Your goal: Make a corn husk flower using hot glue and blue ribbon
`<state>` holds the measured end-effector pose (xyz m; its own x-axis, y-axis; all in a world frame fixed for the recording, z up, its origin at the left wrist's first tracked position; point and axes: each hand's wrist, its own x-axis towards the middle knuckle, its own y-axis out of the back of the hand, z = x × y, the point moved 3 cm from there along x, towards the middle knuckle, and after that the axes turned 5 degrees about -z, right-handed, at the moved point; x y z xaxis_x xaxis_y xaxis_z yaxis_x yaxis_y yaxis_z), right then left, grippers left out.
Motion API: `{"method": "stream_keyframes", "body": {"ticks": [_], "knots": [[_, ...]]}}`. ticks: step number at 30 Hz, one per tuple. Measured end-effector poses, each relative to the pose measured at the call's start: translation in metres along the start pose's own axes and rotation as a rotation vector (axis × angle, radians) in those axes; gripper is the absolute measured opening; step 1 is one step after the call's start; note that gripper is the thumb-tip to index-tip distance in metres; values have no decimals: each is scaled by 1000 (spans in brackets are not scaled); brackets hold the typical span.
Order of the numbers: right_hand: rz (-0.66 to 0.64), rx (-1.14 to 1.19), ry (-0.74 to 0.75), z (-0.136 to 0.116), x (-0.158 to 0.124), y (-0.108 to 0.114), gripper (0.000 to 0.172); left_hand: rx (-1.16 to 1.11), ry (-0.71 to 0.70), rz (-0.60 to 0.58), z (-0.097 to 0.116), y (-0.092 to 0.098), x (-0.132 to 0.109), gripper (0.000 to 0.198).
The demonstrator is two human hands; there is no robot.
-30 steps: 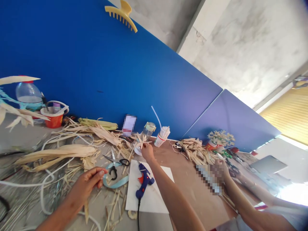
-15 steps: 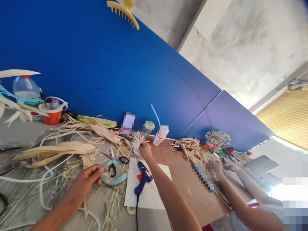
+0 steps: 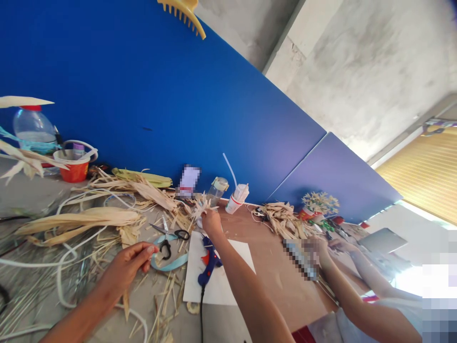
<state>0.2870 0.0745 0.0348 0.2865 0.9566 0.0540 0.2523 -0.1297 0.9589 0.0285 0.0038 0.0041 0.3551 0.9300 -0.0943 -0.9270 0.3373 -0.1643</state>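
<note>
My left hand is closed, thumb pressed to the fingers, beside the loop of light blue ribbon; anything in its pinch is too small to make out. Farther forward, my right hand pinches a pale dried-husk flower near the clear bottle. Below my right hand a blue glue gun lies on a white sheet. Open scissors with black handles rest between the two hands, by the ribbon.
Dried husks and straw cover the left side. A red-and-white bucket, a clear bottle and a white cup stand near the blue partition. At right, another person's hands are beside a pixelated object.
The view has shifted slightly. My right hand has drawn a little to the left, and the husk flower shows a bit more above its fingers. My left hand stays closed.
</note>
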Motion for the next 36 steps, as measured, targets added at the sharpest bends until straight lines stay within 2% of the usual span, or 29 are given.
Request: {"method": "stream_keyframes", "body": {"ticks": [6, 10, 14, 17, 20, 27, 33, 36], "knots": [[-45, -20, 19, -1, 0, 9, 23, 19, -10, -28, 4, 0, -1, 41], [-56, -9, 28, 8, -14, 20, 20, -1, 11, 0, 9, -2, -3, 40], [-81, -29, -43, 20, -29, 24, 21, 10, 7, 6, 9, -1, -3, 41], [-111, -48, -110, 24, -30, 19, 30, 41, -1, -10, 2, 2, 0, 43], [-100, -53, -153, 24, -24, 11, 38, 37, -5, -13, -2, 4, 2, 42], [-65, -5, -111, 28, -8, -2, 30, 22, 10, 7, 6, -1, -1, 41], [-80, 70, -124, 58, 18, 10, 28, 38, 8, -13, 3, 1, -2, 41], [-115, 90, -69, 61, 38, 15, 22, 46, 11, -6, 3, 0, -2, 45]]}}
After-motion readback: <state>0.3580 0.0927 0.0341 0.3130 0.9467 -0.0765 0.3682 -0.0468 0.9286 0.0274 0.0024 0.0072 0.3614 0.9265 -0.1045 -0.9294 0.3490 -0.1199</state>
